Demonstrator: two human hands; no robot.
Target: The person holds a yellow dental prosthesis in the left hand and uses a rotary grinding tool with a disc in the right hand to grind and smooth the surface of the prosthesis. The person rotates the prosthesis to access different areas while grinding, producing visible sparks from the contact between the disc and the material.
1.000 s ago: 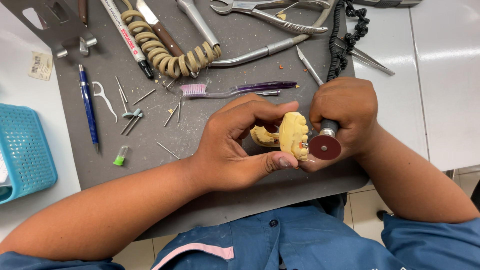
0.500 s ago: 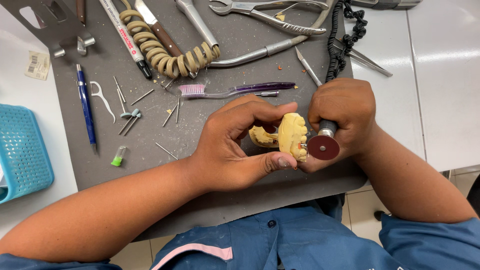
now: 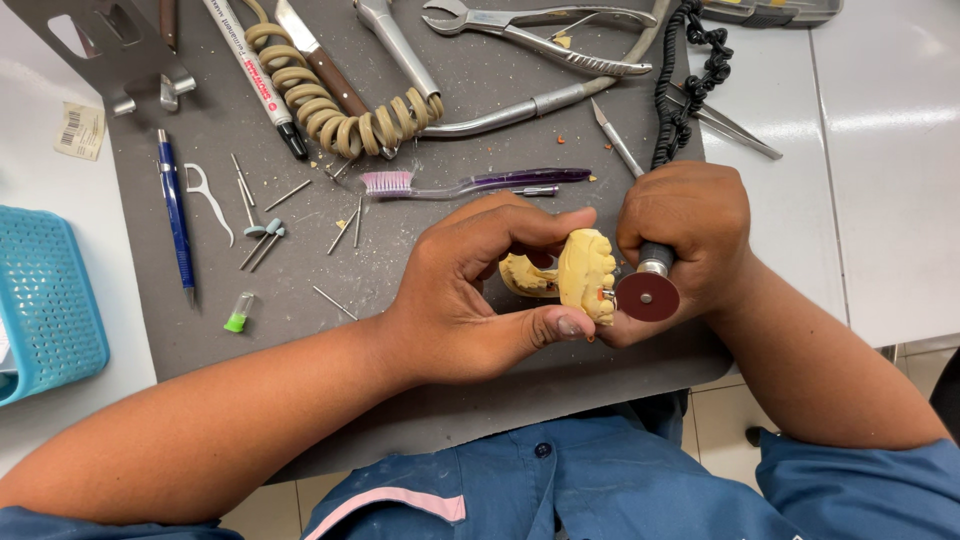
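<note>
My left hand (image 3: 475, 290) grips a yellow plaster dental cast (image 3: 585, 270), thumb under it and fingers curled over its top. My right hand (image 3: 685, 225) is closed around a rotary handpiece with a dark red cutting disc (image 3: 647, 297) at its tip. The disc sits right beside the cast's right edge, touching or nearly touching it. A black coiled cord (image 3: 690, 90) runs from the handpiece toward the back of the bench. Both hands hover over the front edge of a grey work mat (image 3: 420, 400).
On the mat lie a purple toothbrush with pink bristles (image 3: 470, 183), a beige coiled hose (image 3: 330, 110), pliers (image 3: 540, 30), a blue pen (image 3: 175, 215), a white marker (image 3: 255, 75), several loose burs (image 3: 262, 235) and a small green-capped vial (image 3: 238, 315). A blue perforated basket (image 3: 45, 300) stands at left.
</note>
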